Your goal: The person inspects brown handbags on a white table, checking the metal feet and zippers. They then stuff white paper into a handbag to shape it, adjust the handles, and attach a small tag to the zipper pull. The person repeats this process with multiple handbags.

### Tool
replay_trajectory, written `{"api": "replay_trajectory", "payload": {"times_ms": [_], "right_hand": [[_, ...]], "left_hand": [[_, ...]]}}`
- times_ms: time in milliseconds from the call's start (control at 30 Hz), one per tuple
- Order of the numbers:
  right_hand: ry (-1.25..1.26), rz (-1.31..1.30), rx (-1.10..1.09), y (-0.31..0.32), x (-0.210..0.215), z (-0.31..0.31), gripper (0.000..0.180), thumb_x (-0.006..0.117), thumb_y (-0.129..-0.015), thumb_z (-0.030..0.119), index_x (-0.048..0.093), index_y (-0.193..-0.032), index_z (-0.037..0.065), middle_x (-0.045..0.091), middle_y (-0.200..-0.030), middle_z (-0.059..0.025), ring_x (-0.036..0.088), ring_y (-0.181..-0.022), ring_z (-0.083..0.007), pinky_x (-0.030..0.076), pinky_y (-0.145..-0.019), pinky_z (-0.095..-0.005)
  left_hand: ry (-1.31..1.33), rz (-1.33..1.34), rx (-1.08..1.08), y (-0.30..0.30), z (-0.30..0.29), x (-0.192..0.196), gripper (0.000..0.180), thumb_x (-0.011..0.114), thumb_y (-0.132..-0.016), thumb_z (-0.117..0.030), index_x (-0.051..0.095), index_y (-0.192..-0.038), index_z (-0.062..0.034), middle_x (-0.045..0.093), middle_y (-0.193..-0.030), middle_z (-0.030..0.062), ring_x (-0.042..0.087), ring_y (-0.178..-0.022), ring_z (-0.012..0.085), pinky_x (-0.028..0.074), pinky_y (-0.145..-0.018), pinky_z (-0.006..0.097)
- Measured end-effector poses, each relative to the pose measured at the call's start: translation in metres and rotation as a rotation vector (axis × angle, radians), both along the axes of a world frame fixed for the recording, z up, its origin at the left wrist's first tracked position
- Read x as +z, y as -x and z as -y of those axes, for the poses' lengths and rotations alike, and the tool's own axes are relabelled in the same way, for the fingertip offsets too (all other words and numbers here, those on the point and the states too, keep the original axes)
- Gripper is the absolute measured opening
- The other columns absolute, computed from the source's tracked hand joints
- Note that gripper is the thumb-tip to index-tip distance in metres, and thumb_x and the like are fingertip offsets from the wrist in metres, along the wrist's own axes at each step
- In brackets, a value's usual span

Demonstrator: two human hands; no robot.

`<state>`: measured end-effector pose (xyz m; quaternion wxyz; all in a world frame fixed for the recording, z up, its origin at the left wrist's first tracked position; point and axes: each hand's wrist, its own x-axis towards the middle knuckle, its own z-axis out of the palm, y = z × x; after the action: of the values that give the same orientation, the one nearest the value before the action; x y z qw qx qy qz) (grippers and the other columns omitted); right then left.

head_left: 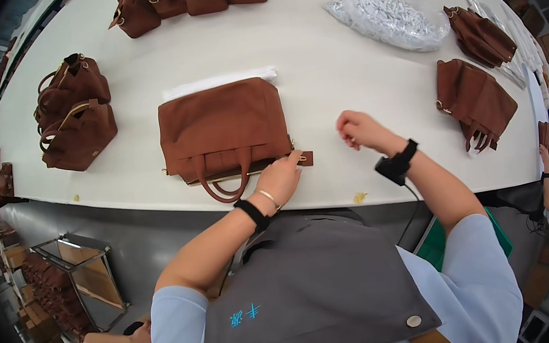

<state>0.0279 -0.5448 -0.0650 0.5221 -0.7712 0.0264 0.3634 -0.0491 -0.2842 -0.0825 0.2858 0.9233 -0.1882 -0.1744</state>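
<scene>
Lying flat near the front edge of the white table [292,39], a brown handbag [221,120] has open room on both sides, between the bags at the left [83,135] and those at the right [474,93]; more bare top stretches beyond it; its handles [245,169] reach nearly to the edge; the left hand [280,179] bends over its near right corner, fingers at a small brown tab [306,159]; I cannot tell whether they pinch or merely touch; the right hand [363,131] hangs apart, fingers curled, whether pressed together unclear; the handbag's long axis runs left to right; its mouth points toward the person.
</scene>
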Motion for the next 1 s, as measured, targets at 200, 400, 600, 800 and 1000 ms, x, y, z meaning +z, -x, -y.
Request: {"api": "replay_trajectory", "payload": {"times_ms": [200,400,600,800,1000], "right_hand": [[0.295,0.55,0.384,0.039,-0.039,-0.066,0.019,0.06,-0.088,0.014,0.062,-0.1,-0.001,0.069,-0.094,-0.0181,0.066,-0.081,-0.0334,0.052,-0.073,-0.0391],[0.256,0.335,0.327,0.045,-0.021,-0.081,0.017,0.068,-0.083,0.017,0.067,-0.086,0.0,0.069,-0.081,-0.0166,0.065,-0.073,-0.0326,0.05,-0.068,-0.0405],[0.294,0.51,0.372,0.059,-0.01,-0.093,0.019,0.067,-0.083,0.019,0.066,-0.078,0.001,0.066,-0.072,-0.0156,0.062,-0.067,-0.0325,0.048,-0.062,-0.0412],[0.419,0.827,0.38,0.07,0.008,-0.092,0.015,0.064,-0.084,0.017,0.061,-0.079,0.002,0.063,-0.075,-0.0136,0.061,-0.07,-0.0332,0.048,-0.063,-0.0431],[0.442,0.892,0.426,0.077,0.014,-0.098,0.014,0.062,-0.086,0.015,0.06,-0.08,0.003,0.063,-0.077,-0.012,0.061,-0.069,-0.0321,0.049,-0.062,-0.0422]], "left_hand": [[-0.152,0.084,-0.041,-0.001,0.009,-0.024,0.025,0.062,-0.091,-0.027,0.053,-0.105,-0.0081,0.068,-0.085,0.0146,0.068,-0.078,0.033,0.054,-0.069,0.044],[0.026,0.151,0.058,0.013,-0.004,-0.043,0.017,0.056,-0.093,-0.017,0.053,-0.104,-0.0041,0.068,-0.085,0.0176,0.068,-0.079,0.0356,0.055,-0.07,0.045],[0.334,0.088,0.34,0.029,-0.014,-0.041,0.014,0.056,-0.091,-0.013,0.056,-0.099,-0.0018,0.067,-0.083,0.023,0.065,-0.077,0.0416,0.053,-0.069,0.049],[0.311,0.137,0.442,0.041,-0.023,-0.03,0.009,0.059,-0.09,-0.01,0.06,-0.088,-0.0017,0.067,-0.079,0.017,0.065,-0.075,0.0368,0.051,-0.067,0.044],[0.217,0.469,0.531,0.061,-0.029,-0.032,0.005,0.065,-0.085,-0.009,0.063,-0.087,-0.0048,0.063,-0.092,0.0112,0.061,-0.087,0.0313,0.047,-0.074,0.043]]}}
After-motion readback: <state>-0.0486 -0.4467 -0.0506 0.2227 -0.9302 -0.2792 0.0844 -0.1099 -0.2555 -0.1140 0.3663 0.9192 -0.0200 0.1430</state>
